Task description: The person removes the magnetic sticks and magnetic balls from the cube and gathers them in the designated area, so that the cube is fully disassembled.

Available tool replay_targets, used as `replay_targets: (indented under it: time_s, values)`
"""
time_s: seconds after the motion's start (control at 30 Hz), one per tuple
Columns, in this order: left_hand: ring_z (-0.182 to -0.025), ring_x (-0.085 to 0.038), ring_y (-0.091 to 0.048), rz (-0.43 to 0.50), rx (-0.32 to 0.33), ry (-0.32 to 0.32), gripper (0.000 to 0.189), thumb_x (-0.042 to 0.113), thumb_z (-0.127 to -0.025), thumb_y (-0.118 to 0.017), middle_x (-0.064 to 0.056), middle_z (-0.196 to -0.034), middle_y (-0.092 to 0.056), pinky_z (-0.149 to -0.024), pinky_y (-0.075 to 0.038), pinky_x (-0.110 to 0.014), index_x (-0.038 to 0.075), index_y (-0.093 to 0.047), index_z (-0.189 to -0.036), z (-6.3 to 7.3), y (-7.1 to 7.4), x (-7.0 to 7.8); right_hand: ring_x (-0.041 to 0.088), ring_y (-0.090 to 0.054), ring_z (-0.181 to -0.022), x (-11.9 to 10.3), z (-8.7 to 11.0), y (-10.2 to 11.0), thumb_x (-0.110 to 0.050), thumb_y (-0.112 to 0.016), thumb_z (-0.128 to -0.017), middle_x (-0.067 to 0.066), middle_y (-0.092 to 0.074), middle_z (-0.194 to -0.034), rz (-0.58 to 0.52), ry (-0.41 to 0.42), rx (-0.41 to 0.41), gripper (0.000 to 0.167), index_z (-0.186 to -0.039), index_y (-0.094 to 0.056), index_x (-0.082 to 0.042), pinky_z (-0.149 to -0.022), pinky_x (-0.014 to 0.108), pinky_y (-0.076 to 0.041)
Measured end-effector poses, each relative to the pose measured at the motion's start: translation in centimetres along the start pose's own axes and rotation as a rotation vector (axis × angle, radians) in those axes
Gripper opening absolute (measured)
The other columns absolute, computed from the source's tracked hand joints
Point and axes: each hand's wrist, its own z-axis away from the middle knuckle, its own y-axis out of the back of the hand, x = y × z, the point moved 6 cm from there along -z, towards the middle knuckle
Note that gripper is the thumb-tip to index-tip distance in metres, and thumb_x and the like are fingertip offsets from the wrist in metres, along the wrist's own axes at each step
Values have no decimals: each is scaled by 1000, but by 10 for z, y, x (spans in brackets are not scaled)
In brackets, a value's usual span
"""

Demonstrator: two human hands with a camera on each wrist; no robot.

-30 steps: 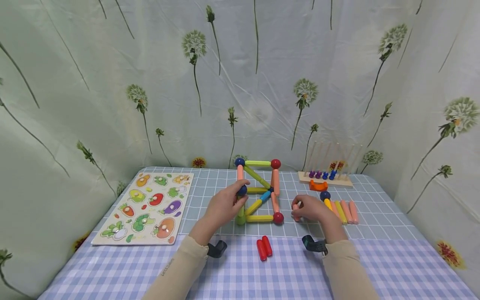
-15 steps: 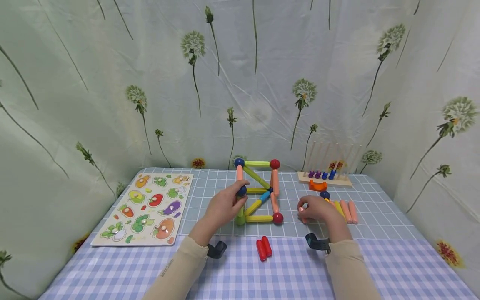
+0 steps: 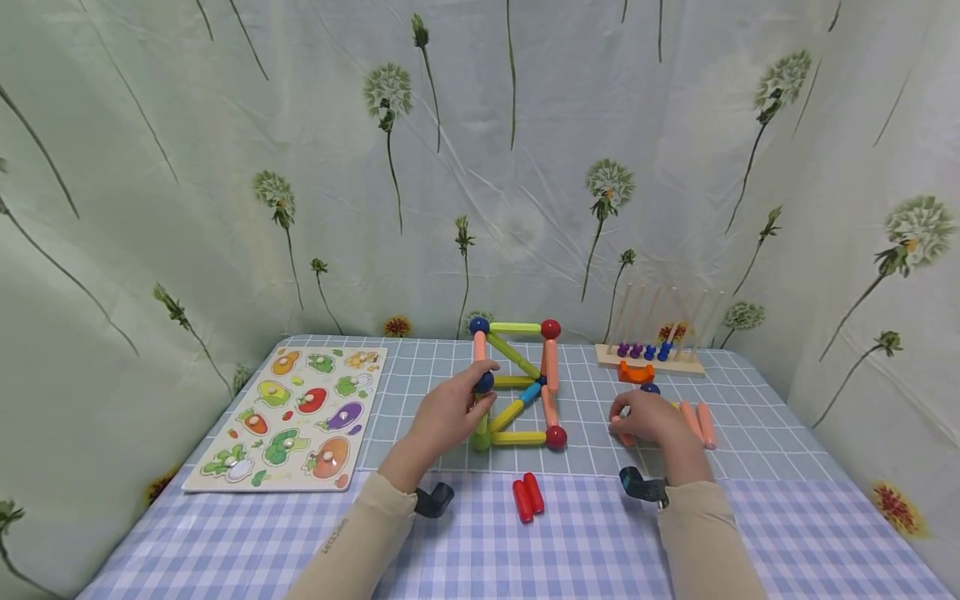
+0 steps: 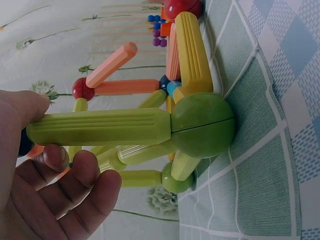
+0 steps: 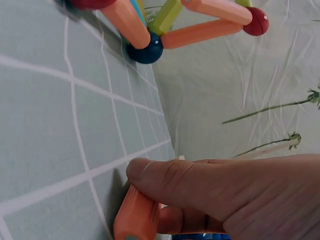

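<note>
Tabletop [image 3: 581, 542]: purple-checked cloth nearest you, grey-green grid cloth beyond it.
Red rods [image 3: 522, 500]: two, side by side on the checked cloth between your forearms, lying where they lay a second ago.
Right hand [image 3: 647, 417]: low over the grid cloth; since a second ago it has shifted rightward, away from the frame [image 3: 531, 393] and nearer the row of rods [image 3: 707, 425].
Right fingers: clamped with the thumb on an orange rod [image 5: 137, 215], which has travelled right with them; whether its end touches the cloth, you cannot tell.
Left hand [image 3: 448, 410]: at the frame's near left corner, same spot as before.
Left fingers: clamped round that corner, at the navy ball [image 3: 483, 382] and the top of the green rod [image 4: 100, 127] under it.
Frame: rods joined by balls, standing on the grid cloth, unchanged in place and shape.
Row of rods: right of the frame, now more hidden behind your right hand than before.
Puzzle board [image 3: 303, 421]: flat at the left, unmoved.
Orange arch [image 3: 636, 373]: beyond your right hand, just before the rack.
Rack [image 3: 686, 367]: upright pegs, purple and blue beads.
Curtain [image 3: 525, 225]: dandelion print, behind everything.
</note>
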Motion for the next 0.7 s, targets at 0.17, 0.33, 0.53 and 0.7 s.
replay_targets:
  time_s: [0.17, 0.33, 0.53, 0.7]
  values:
    - [-71, -13, -54, -2, -3, 1, 46, 32, -97, -66, 3, -89, -60, -62, -47, -23, 32, -49, -140, 0, 0, 0, 21, -51, -77, 7, -1, 0, -23, -73, -90, 4, -57, -72, -12, -32, 10, 17, -101, -67, -12, -66, 31, -38]
    - [-73, -13, -54, 7, -6, 6, 47, 32, -97, -66, 3, -92, -61, -63, -48, -23, 31, -49, -141, 0, 0, 0, 22, -51, -75, 14, -3, 0, -22, -71, -91, 4, -57, -71, -26, -72, 20, 16, -102, -66, -12, -65, 31, -37]
    - [-74, -13, -54, 14, -2, 12, 47, 31, -97, -66, 4, -92, -60, -64, -48, -24, 32, -49, -141, 1, 0, 1, 21, -52, -71, 20, -3, 2, -19, -68, -91, 4, -57, -65, -36, -98, 33, 15, -103, -66, -10, -64, 31, -37]
    - [-75, -13, -54, 2, 2, 14, 48, 30, -97, -66, 4, -92, -60, -65, -47, -25, 31, -49, -141, 0, -2, 0, 20, -53, -67, 24, -2, 4, -16, -66, -89, 3, -58, -63, -46, -112, 44, 15, -103, -65, -9, -62, 30, -38]
